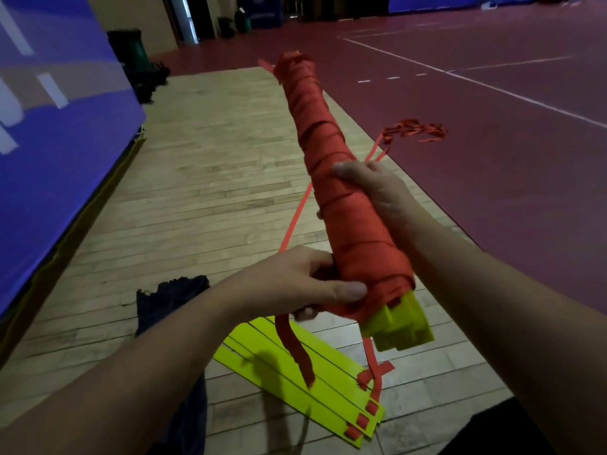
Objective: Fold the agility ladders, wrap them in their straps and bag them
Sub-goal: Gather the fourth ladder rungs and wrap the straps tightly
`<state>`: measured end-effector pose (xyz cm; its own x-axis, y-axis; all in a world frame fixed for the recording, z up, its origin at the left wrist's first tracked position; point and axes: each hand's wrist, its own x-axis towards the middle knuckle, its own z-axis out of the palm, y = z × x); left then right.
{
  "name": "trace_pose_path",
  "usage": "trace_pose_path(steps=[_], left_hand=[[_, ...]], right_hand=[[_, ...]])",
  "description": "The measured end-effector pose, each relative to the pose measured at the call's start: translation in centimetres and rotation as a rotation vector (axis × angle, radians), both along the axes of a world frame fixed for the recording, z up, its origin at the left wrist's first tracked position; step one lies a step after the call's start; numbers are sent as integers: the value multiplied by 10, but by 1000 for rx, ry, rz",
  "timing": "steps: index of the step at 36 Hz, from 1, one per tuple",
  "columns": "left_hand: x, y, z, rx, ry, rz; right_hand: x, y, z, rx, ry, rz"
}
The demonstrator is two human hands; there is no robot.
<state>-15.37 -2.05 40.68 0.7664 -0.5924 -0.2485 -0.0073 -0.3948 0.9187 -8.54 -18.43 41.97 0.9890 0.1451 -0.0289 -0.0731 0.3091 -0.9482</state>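
A folded agility ladder bundle (328, 165), wound all along in red strap, points away from me above the floor. Its yellow rung ends (400, 323) stick out at the near end. My left hand (295, 284) grips the bundle near that end. My right hand (371, 185) holds it around the middle, fingers curled over the top. A loose red strap (295, 215) runs from the bundle down to the floor. A second ladder (295, 372), yellow rungs with red straps, lies flat on the wooden floor below. A dark bag (170, 303) lies to its left.
A tangle of red strap (417, 129) lies on the red court floor to the right. A blue padded wall (49, 110) lines the left side. A green bin (134, 50) and dark items stand at the far left.
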Motion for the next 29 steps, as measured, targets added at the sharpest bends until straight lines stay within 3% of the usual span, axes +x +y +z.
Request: trace_pose_path(steps=[4,6,11,13,16,19,21,24,29], left_hand=[[5,8,-7,180,86,20],[6,4,-9,212,87,73],[2,-11,-22,476,-267,281],[2,-13,-22,447,-297,314],[5,-7,-13,181,-190,254],[6,6,-1,-190,-35,113],[1,8,1,-347,27,-4],[-5,3,-3,-408,98,-68],[-3,5,-1,-345,299,-45]], right_hand=[[-1,10,-12,-346,-91,-197],[0,15,-13,-353,-117,-279],[3,22,-19,-313,-139,-434],[2,22,-20,-247,-125,-424],[5,16,-9,-103,-115,-413],[12,2,3,342,-15,-223],[7,1,5,496,70,105],[-6,13,2,597,142,488],[-4,19,4,675,171,569]])
